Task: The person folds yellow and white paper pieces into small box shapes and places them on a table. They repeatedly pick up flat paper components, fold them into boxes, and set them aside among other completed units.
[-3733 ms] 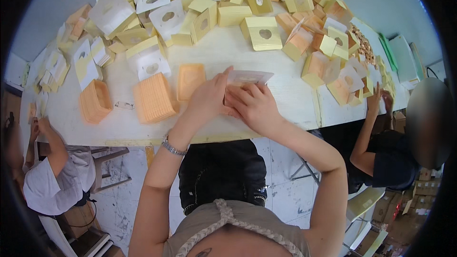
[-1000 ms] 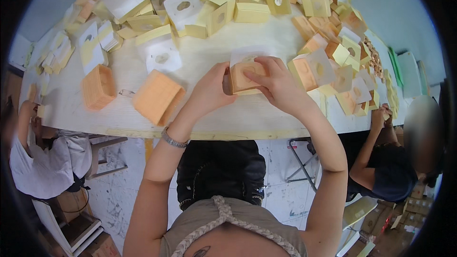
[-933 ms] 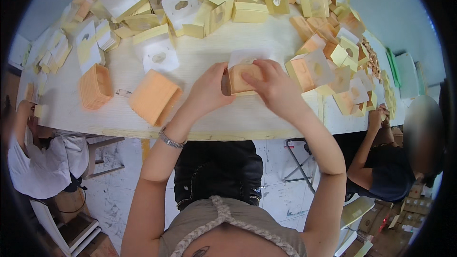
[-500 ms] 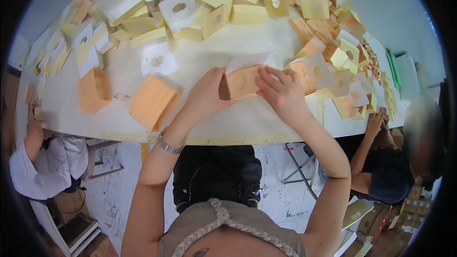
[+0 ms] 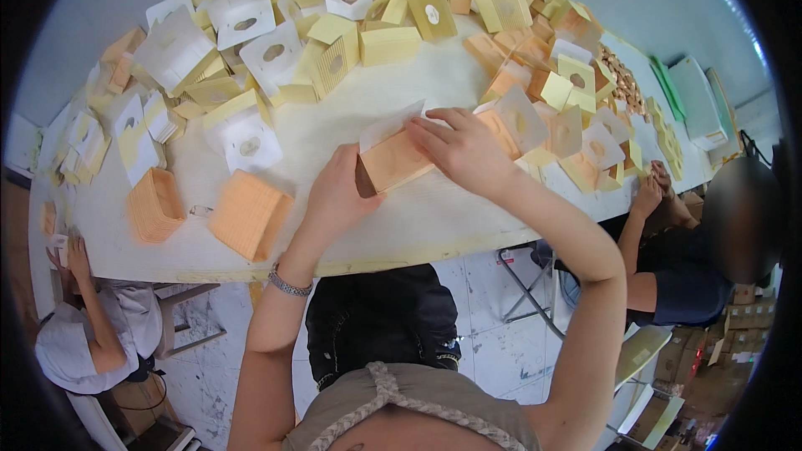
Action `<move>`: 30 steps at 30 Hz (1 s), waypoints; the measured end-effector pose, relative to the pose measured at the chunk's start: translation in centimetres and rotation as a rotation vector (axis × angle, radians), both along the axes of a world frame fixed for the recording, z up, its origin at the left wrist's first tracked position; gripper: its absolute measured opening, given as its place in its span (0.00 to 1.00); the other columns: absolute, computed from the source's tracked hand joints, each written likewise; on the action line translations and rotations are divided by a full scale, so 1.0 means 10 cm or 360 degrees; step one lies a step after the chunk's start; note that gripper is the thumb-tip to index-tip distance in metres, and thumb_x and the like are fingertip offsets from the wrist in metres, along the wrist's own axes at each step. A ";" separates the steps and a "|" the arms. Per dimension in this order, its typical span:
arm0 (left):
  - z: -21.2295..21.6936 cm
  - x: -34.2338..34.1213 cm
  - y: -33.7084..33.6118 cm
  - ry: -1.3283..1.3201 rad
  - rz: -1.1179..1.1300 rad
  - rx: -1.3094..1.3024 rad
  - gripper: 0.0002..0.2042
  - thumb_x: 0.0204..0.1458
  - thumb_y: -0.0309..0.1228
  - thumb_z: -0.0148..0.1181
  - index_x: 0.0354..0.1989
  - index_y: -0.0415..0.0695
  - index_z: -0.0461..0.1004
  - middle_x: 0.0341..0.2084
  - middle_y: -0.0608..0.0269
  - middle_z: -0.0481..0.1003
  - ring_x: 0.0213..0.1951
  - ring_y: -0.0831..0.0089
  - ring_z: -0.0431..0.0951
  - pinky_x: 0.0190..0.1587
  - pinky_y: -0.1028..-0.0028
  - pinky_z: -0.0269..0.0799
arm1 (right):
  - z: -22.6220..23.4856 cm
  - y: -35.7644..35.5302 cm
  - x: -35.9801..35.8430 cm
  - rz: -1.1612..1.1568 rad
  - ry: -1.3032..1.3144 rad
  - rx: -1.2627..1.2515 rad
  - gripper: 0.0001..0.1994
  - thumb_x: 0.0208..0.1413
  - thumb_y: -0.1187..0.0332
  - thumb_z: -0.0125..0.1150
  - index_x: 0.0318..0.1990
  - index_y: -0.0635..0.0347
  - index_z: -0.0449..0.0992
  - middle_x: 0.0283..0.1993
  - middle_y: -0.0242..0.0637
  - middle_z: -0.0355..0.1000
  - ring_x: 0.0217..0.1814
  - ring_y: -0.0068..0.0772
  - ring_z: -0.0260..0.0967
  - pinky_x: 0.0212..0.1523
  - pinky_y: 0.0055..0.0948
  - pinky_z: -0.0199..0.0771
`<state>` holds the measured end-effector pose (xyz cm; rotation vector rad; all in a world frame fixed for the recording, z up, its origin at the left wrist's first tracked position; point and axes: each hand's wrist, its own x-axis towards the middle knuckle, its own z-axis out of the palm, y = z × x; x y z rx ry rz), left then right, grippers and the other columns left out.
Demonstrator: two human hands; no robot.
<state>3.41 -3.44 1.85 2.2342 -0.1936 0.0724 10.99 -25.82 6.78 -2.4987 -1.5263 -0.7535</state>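
The hinged-lid box (image 5: 365,177), held above the near half of the white table (image 5: 305,135), contains an orange tray insert (image 5: 394,169) that lay loose beside the tray stacks a few seconds ago. The right hand (image 5: 468,150), whose thumb pressed on the insert a second ago, now has its fingers bent over the far right corner; whether they pinch it cannot be told. The left hand (image 5: 338,196) grips the opposite end between thumb and fingers. The insert thus appears seated, though the covered corner hides its full fit, and the white lid (image 5: 388,127) stands raised behind it. To the left are two nested tray stacks (image 5: 251,215), with an open yellow box (image 5: 248,140) beyond them. A heap of yellow boxes (image 5: 390,46) fills the far edge. Open boxes with orange inserts (image 5: 499,129) crowd just beside the right hand, restricting room on that side.
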 end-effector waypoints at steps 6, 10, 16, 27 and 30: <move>0.01 -0.02 -0.05 -0.0030 -0.0007 0.0014 0.33 0.36 0.29 0.70 0.52 0.35 0.61 0.45 0.49 0.68 0.48 0.52 0.70 0.48 0.62 0.70 | -0.09 0.04 -0.20 -0.0108 0.0076 0.0018 0.12 0.47 0.69 0.64 0.40 0.61 0.80 0.44 0.32 0.78 0.48 0.34 0.68 0.52 0.40 0.65; 0.02 -0.03 -0.05 -0.0060 -0.0007 -0.0053 0.33 0.36 0.29 0.70 0.52 0.34 0.62 0.45 0.49 0.68 0.49 0.52 0.70 0.49 0.63 0.69 | 0.00 -0.09 0.09 -0.0128 0.0583 0.0165 0.11 0.44 0.67 0.68 0.38 0.54 0.82 0.42 0.25 0.79 0.41 0.30 0.66 0.49 0.35 0.61; -0.06 -0.01 -0.03 -0.0028 -0.0017 -0.0102 0.34 0.35 0.30 0.70 0.53 0.33 0.62 0.47 0.48 0.68 0.50 0.51 0.69 0.52 0.63 0.68 | -0.04 0.11 0.05 -0.0406 0.0428 0.0017 0.09 0.43 0.64 0.68 0.34 0.49 0.83 0.34 0.25 0.78 0.37 0.30 0.67 0.44 0.33 0.63; 0.00 0.01 -0.03 -0.0019 -0.0020 -0.0121 0.32 0.36 0.28 0.69 0.53 0.40 0.62 0.45 0.50 0.70 0.49 0.54 0.72 0.50 0.64 0.70 | 0.03 0.22 -0.03 -0.0350 0.0033 -0.0408 0.05 0.47 0.66 0.64 0.32 0.50 0.80 0.22 0.29 0.72 0.31 0.31 0.70 0.38 0.32 0.66; -0.07 0.02 -0.02 -0.0044 -0.0008 -0.0069 0.32 0.36 0.28 0.69 0.53 0.39 0.62 0.46 0.50 0.70 0.50 0.53 0.72 0.51 0.63 0.69 | 0.03 0.22 -0.04 -0.0505 0.0405 -0.0280 0.05 0.48 0.66 0.63 0.33 0.50 0.79 0.22 0.30 0.72 0.31 0.32 0.70 0.39 0.33 0.66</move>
